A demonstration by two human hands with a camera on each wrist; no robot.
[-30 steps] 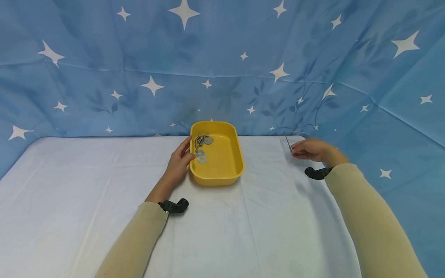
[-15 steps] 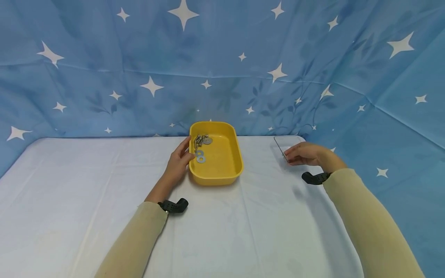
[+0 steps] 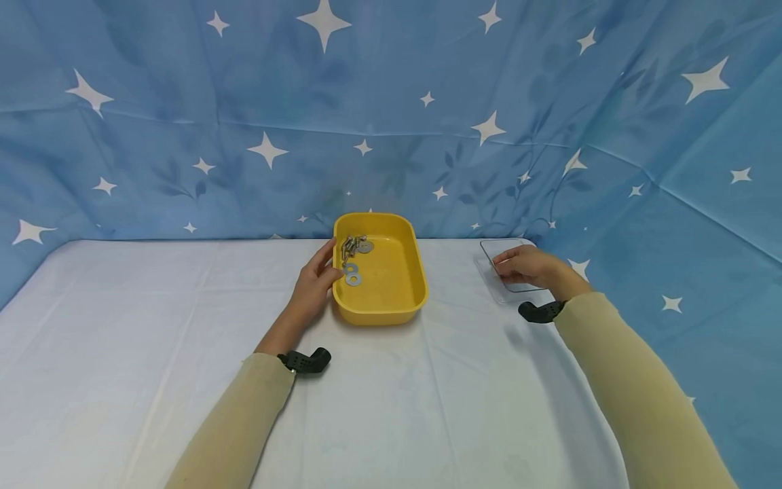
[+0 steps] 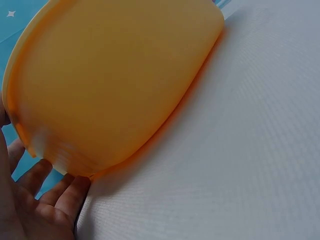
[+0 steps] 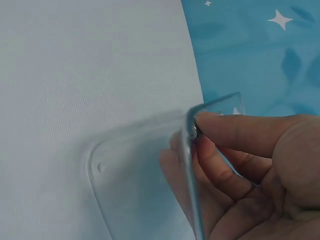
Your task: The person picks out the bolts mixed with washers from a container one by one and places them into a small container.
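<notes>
My left hand (image 3: 314,278) grips the left side of a yellow plastic tray (image 3: 396,285), thumb over the rim, fingertips along the outer wall. Lying at the left inside it are several small bolts (image 3: 351,247), a grey metal disc (image 3: 365,246) and two grey washers (image 3: 354,279). At the right, a clear plastic box (image 3: 497,295) stands on the cloth. Over it, within its rim, my right hand (image 3: 528,266) pinches a small shiny metal piece (image 5: 193,131) between thumb and finger, right at the box's near wall. Its exact kind is mostly hidden by the fingertips.
White cloth (image 3: 379,394) covers the table. Behind it and along the right hangs a blue curtain (image 3: 391,163) with white stars, close to the clear box and the tray's back rim. A dark wrist device (image 3: 305,361) sits on each wrist.
The clear box stands further left than a second ago. My right hand first came nearer, then shifted left, its fingertips now inside the box's rim. The left hand and yellow tray stay put.
</notes>
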